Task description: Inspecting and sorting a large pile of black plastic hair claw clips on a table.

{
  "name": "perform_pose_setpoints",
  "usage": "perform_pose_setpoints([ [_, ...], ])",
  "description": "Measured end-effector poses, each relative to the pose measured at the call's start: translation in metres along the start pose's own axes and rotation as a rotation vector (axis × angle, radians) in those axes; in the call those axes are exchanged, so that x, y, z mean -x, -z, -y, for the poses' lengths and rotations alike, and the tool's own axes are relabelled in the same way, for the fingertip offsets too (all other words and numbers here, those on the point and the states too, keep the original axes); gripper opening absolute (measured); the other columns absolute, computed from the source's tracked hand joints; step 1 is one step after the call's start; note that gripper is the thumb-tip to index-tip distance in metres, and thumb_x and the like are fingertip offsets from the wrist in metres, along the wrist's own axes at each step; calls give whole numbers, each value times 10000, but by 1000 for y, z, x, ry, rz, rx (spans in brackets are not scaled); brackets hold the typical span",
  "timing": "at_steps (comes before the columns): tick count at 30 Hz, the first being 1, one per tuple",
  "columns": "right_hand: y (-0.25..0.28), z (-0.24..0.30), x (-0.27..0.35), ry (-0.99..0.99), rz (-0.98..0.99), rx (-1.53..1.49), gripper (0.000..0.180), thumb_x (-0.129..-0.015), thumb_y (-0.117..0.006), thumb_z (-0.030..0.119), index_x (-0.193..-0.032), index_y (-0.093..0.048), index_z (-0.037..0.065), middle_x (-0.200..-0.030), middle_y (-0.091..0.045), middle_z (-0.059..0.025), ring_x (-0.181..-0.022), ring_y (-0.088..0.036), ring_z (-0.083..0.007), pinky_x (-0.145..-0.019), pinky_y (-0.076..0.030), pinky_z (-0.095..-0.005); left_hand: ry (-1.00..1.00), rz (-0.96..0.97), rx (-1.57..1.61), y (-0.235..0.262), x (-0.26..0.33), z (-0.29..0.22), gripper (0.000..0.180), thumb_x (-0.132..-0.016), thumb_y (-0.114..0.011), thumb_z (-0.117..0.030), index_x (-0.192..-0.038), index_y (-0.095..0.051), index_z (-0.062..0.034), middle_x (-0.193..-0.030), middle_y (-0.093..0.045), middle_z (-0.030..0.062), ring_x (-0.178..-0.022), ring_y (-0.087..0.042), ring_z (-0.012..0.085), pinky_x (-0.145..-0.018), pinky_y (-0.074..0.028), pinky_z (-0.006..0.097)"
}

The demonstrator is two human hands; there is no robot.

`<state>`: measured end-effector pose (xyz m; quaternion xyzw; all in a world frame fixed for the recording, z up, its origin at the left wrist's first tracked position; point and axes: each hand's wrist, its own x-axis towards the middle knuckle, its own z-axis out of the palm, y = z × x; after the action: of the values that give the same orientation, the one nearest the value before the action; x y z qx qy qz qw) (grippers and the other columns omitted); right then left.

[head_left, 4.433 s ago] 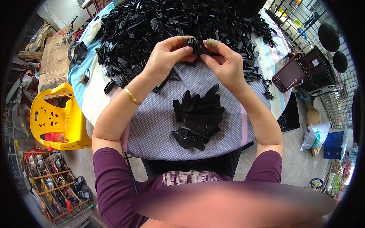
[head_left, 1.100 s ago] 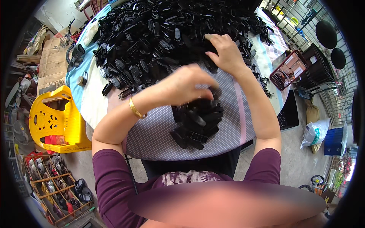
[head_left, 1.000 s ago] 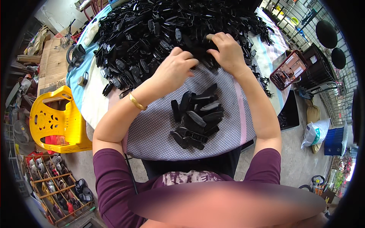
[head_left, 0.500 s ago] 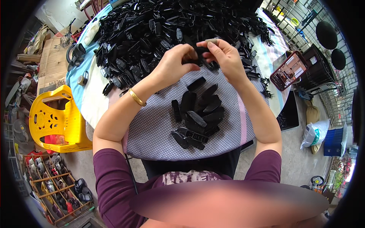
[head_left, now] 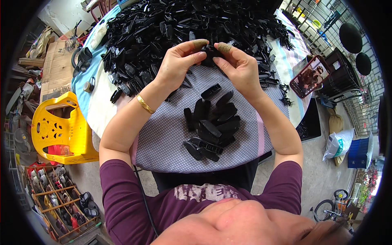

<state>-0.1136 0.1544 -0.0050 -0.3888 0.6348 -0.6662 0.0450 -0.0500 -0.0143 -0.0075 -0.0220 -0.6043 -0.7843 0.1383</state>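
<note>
Head view, black piece (head_left: 210, 52), between both grips (head_left: 174, 64) (head_left: 243, 70)

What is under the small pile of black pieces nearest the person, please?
The small pile lies on a grey dotted cloth, visible around its edges; whatever is directly beneath its middle is covered from view.

1. Around 9 o'clock, a yellow plastic chair (head_left: 61, 126) with a cut-out pattern in its backrest.
2. At 8 o'clock, a wooden shoe rack (head_left: 56, 202) with shoes in its compartments; dark sandals (head_left: 89, 204) lie just beside it.
3. Near 10 o'clock, a brown cardboard sheet (head_left: 57, 69).
4. Between 2 and 3 o'clock, a tilted phone (head_left: 310, 76), screen lit.
5. At 2 o'clock, two black discs (head_left: 350, 38), one above the other.
6. Near 3 o'clock, a white sack (head_left: 339, 143) near a blue crate (head_left: 358, 155).
7. At 4 o'clock, a bicycle (head_left: 326, 208), partly hidden.
</note>
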Motion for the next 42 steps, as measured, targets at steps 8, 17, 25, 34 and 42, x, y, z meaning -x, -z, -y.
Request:
perform_pose_setpoints([
  [8, -6, -5, 4, 274, -23, 379, 308, -777, -670, -6, -1072, -593, -51, -1014, -650, -113, -896, -634, -163, -810, -514, -260, -19, -61, -8, -13, 8, 4, 326, -847, -591, -9, -1171, -563, 9, -1084, -626, 104, -960, -599, 148, -850, -483, 241],
  [17, 5, 9, -4, -358, 363, -22, 236, -827, -666, 139, -982, -625, -35, -857, -666, -68, -799, -640, -122, -725, -520, -251, -131, 114, -117, -7, 7, -15, 309, -827, -573, 41, -1132, -601, 1, -1053, -643, 134, -987, -609, 181, -907, -472, 290],
  [25, 0, -5, 5, -205, 316, 76, 217, -834, -654, 105, -985, -620, -45, -882, -670, -67, -834, -633, -118, -774, -515, -246, -120, 172, -188, -6, 8, -22, 349, -800, -584, 76, -1140, -597, -4, -1011, -655, 132, -941, -630, 183, -872, -499, 286],
  [34, 34, -19, -12, 72, 317, 1114, 271, -727, -685, 280, -844, -647, 39, -832, -618, -91, -716, -610, -251, -634, -491, -347, -231, 610, -915, -38, 34, -22, 492, -639, -766, -76, -1107, -616, -99, -904, -649, 72, -697, -595, 167, -631, -504, 268],
  [42, 26, -15, -3, 51, 348, 1211, 200, -692, -672, 232, -779, -631, 57, -835, -572, -85, -833, -593, -268, -709, -496, -377, -498, 296, -1209, -15, 5, 7, 295, -738, -662, -44, -1030, -623, -33, -967, -618, 87, -857, -548, 264, -782, -470, 321],
])
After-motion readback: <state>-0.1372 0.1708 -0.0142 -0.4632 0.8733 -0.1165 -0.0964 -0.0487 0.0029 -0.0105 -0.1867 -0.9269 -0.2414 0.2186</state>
